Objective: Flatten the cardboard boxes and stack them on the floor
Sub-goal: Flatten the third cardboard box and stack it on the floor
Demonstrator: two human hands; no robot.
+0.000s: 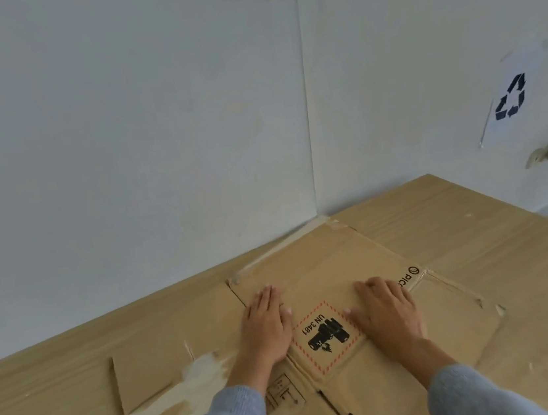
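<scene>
A flattened brown cardboard box [321,263] lies on the wooden floor [475,227] in the corner of the room, with a red-hatched "UN 3481" battery label on top. My left hand [268,325] rests palm down on it to the left of the label, fingers together. To the right of the label my right hand [387,310] lies flat on the same box. Another flattened cardboard piece [148,374] sticks out underneath to the left, with torn white patches.
White walls meet in a corner [310,134] right behind the boxes. A paper sheet with a recycling symbol [511,97] is taped on the right wall, above a wall socket [547,153]. Bare wooden floor stretches to the left and right.
</scene>
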